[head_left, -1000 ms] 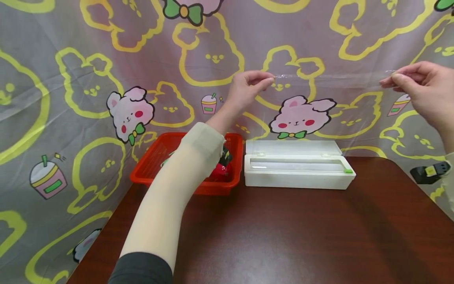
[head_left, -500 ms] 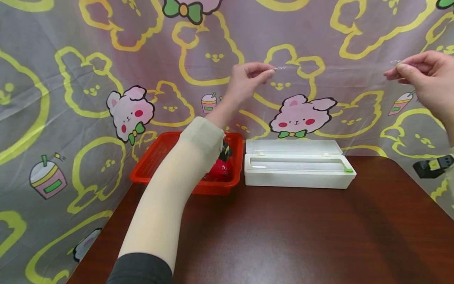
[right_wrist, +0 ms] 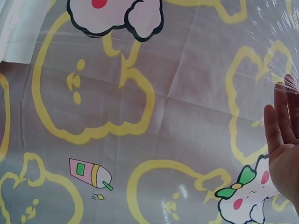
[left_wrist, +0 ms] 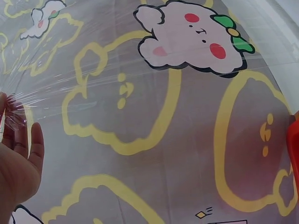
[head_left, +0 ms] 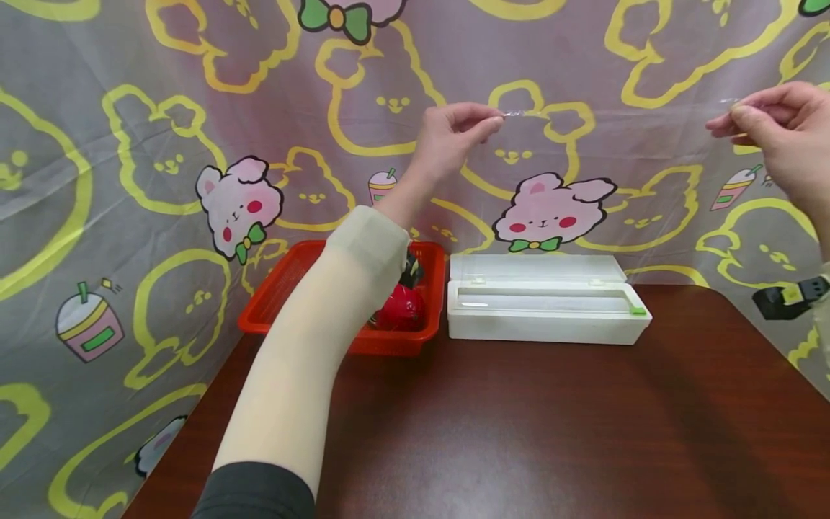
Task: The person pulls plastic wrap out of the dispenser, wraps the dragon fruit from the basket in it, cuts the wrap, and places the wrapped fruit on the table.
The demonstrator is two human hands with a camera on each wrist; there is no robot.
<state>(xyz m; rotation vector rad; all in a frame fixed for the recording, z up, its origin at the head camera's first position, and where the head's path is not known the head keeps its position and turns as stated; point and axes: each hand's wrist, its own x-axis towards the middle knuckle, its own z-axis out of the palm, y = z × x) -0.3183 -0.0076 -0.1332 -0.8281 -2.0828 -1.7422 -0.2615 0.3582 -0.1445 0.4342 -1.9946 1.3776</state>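
Note:
High in front of the patterned curtain, a sheet of clear cling film (left_wrist: 51, 93) spans the space between my hands. My left hand (head_left: 450, 137) pinches one upper corner of it between thumb and fingers. The opposite corner is pinched by my right hand (head_left: 787, 133), near the right edge of the head view. Gathered creases fan out from both grips in the wrist views. Below stands a white cling film dispenser (head_left: 545, 328), its lid (head_left: 534, 268) raised at the back. The film is nearly invisible in the head view, so its lower edge is hard to make out.
On the brown table (head_left: 519, 432), left of the dispenser, sits a red plastic basket (head_left: 395, 347). It holds a shiny red object (head_left: 402, 310) and something black (head_left: 413, 270), partly hidden by my left arm. A cartoon-printed curtain (head_left: 363, 216) hangs behind the table.
Both hands have risen, with the right also shifting slightly to the right. The cling film's upper edge has gone up with them. Dispenser and basket have stayed in place.

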